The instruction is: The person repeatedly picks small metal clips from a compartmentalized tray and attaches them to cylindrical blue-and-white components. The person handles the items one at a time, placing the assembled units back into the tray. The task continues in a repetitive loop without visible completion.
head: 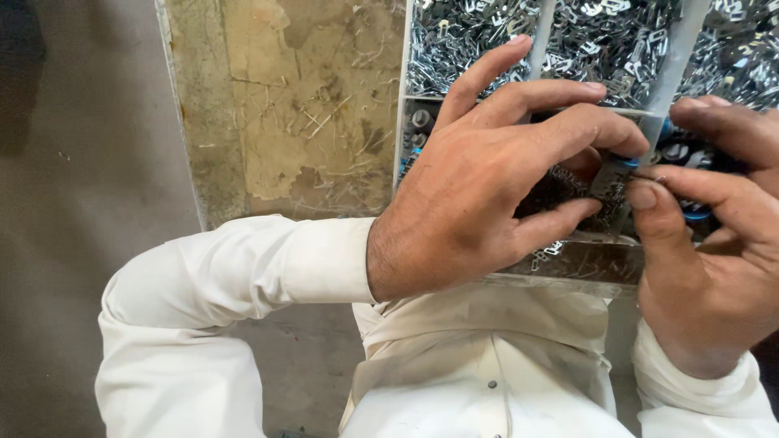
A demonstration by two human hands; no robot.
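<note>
While both hands meet over the near compartment of the divided tray (403,138), small flat metal piece (610,180) pinched between them: left hand (479,186) gripping it with thumb and curled middle fingers, forefinger stretched out over the divider; right hand (714,243) closed on its other edge with thumb and forefinger tips. Piece held just above the tray's front compartment, touching neither wall as far as can be told; its exact shape partly hidden by fingers. Blue-tipped parts (680,154) beneath the right hand, dark round fittings (419,122) at the tray's left wall, heaps of bright stamped metal clips (471,36) in the far compartments. Worn, scratched tabletop (300,113) to the left, white sleeve (243,268) below. For a clean job, likely best: keep pinch at fingertips, not pads; steady both wrists against the tray's front edge; work directly over the compartment so a slip drops the piece back in; keep the outstretched forefinger clear of the sharp clips; align edges before pressing, no forcing
</note>
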